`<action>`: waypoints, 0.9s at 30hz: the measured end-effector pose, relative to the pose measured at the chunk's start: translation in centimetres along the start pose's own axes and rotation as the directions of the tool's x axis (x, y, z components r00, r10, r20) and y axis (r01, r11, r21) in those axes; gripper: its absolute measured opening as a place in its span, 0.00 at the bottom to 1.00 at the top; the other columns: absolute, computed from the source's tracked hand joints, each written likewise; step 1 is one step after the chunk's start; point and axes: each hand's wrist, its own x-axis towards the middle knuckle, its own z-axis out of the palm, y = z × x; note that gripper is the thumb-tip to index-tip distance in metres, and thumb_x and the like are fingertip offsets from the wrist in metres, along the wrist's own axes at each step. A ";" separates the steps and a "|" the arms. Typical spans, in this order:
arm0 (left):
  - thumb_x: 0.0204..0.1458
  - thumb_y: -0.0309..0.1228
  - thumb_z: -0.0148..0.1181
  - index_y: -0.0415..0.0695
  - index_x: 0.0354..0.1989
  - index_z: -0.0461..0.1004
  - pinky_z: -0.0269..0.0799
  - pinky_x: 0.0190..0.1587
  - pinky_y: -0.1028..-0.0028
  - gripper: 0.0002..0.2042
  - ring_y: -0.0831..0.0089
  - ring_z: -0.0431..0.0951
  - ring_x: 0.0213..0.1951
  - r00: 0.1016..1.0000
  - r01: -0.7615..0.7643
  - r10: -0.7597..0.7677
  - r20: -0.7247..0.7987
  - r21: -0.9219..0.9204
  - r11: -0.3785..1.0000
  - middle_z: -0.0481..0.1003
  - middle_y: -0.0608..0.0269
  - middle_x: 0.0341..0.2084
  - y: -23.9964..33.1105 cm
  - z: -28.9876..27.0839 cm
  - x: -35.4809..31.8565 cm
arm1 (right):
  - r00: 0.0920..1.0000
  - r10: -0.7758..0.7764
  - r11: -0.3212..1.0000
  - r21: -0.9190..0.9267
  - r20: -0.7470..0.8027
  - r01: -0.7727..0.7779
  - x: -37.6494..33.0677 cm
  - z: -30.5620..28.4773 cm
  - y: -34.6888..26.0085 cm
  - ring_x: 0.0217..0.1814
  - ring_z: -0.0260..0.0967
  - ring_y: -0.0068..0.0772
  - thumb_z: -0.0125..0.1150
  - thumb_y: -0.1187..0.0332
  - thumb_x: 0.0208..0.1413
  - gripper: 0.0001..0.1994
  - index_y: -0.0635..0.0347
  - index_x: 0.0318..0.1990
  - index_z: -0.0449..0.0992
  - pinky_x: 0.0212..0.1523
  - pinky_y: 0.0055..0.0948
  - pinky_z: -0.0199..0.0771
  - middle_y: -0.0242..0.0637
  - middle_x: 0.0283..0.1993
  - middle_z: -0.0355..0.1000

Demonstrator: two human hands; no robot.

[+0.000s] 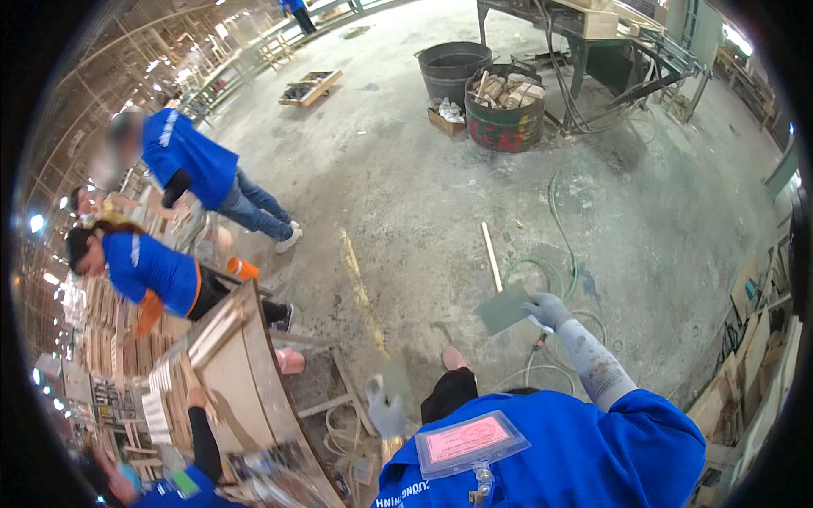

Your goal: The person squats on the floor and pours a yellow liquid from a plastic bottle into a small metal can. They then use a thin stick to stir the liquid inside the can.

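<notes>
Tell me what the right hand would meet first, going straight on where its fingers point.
Past the greenish sheet in the right hand, probably the near end of the pale stick; depth is unclear, so the hand may pass above.

My left hand (387,415) blurs, as does the greenish sheet (395,378) at it (I cannot tell the grip). My blue shirt (584,440) runs off the lower edge. The upper edge crops a distant worker (304,19); badge (468,438) print: too small.
</notes>
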 end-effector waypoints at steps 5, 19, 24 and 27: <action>0.39 0.30 0.56 0.39 0.22 0.69 0.67 0.32 0.61 0.06 0.50 0.71 0.31 0.893 -0.066 0.058 0.446 0.001 0.998 0.70 0.50 0.26 2.0 10.9 31.4 | 0.873 0.483 0.872 -0.122 0.068 -0.473 10.5 -0.3 2.5 0.44 0.69 0.50 0.54 0.50 0.48 0.20 0.57 0.37 0.77 0.45 0.43 0.68 0.49 0.40 0.73; 0.40 0.30 0.58 0.39 0.22 0.70 0.68 0.36 0.61 0.07 0.52 0.72 0.35 0.705 -0.284 0.297 0.643 -0.127 0.950 0.71 0.52 0.33 -0.6 45.6 92.2 | 0.801 0.595 0.800 0.049 0.064 -0.598 77.2 -3.8 -11.4 0.45 0.69 0.51 0.56 0.58 0.47 0.15 0.56 0.38 0.77 0.45 0.42 0.68 0.49 0.39 0.73; 0.43 0.31 0.55 0.39 0.28 0.69 0.70 0.35 0.56 0.08 0.48 0.74 0.34 0.522 -0.406 0.284 0.804 -0.059 0.912 0.71 0.48 0.38 -4.2 59.9 109.0 | 0.838 0.531 0.844 0.171 -0.131 -0.508 97.0 -1.3 -13.5 0.41 0.68 0.53 0.52 0.57 0.52 0.13 0.56 0.37 0.73 0.41 0.45 0.67 0.47 0.37 0.72; 0.44 0.31 0.53 0.39 0.27 0.69 0.70 0.35 0.55 0.08 0.47 0.74 0.32 0.445 -0.429 0.227 0.866 -0.016 0.903 0.70 0.48 0.37 -7.8 70.1 116.1 | 0.773 0.627 0.774 0.195 -0.097 -0.603 106.0 1.5 -11.9 0.39 0.68 0.54 0.51 0.57 0.53 0.13 0.57 0.33 0.71 0.38 0.46 0.67 0.47 0.36 0.71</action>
